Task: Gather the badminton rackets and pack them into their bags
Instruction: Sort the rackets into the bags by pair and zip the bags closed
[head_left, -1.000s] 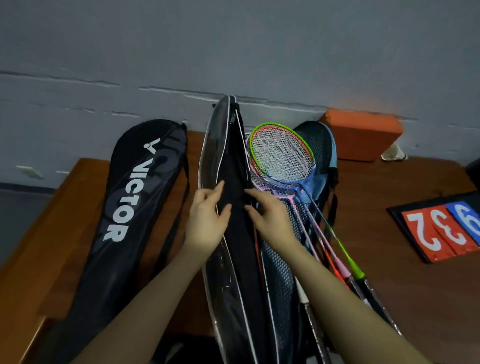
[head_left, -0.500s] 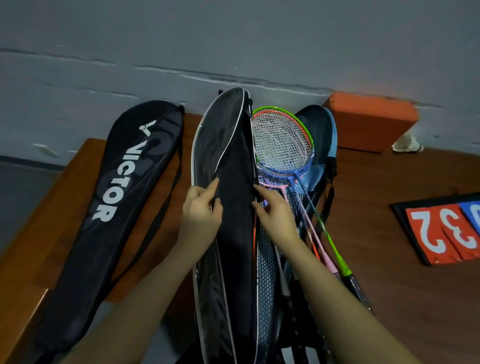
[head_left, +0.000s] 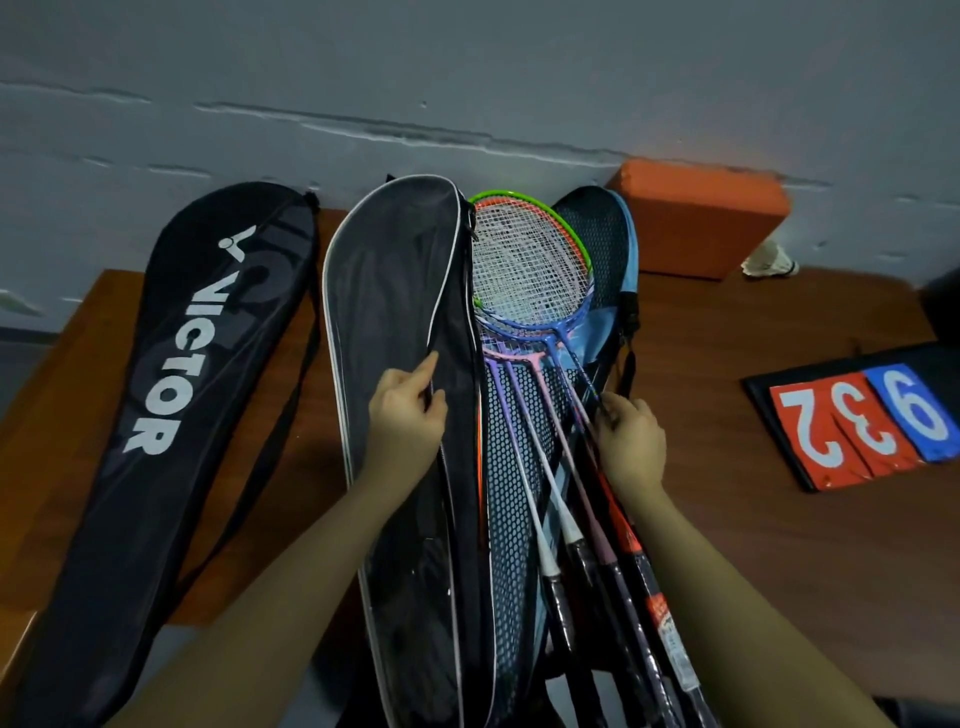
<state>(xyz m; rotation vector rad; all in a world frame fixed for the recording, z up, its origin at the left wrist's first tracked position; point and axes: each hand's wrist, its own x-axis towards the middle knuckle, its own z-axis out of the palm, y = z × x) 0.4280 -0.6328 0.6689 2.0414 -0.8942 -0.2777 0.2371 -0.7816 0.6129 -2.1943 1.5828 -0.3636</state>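
The left hand (head_left: 406, 415) pinches the white-piped edge of the open black racket bag (head_left: 395, 322), thumb and forefinger closed on the flap near its zip line, with the other fingers curled beneath. The right hand (head_left: 631, 441) is curled around the thin shafts of the bundled rackets (head_left: 524, 270); it seems to grip the blue and dark shafts, though exactly which ones lie inside the fingers is hard to make out. The racket heads overlap in a stack, green and orange frames on top of the pile toward the wall, a blue frame lower down and pink and purple throats below that, all lying on a mesh-faced light blue bag (head_left: 605, 244) just to the right of the open black one. Their handles fan out toward the camera, white, pink, black and red-labelled grips side by side along the right forearm. Further left, apart from the hands, a black VICTOR bag (head_left: 171, 364) lies flat and closed, its thin strap trailing along its right side. All three bags rest on a brown wooden table (head_left: 727, 519) pushed against a grey wall. At the far edge sits an orange block (head_left: 696, 223) with a white shuttlecock (head_left: 771, 260) beside it, and to the right a flip scoreboard (head_left: 862, 426) lies flat showing red and blue number cards.
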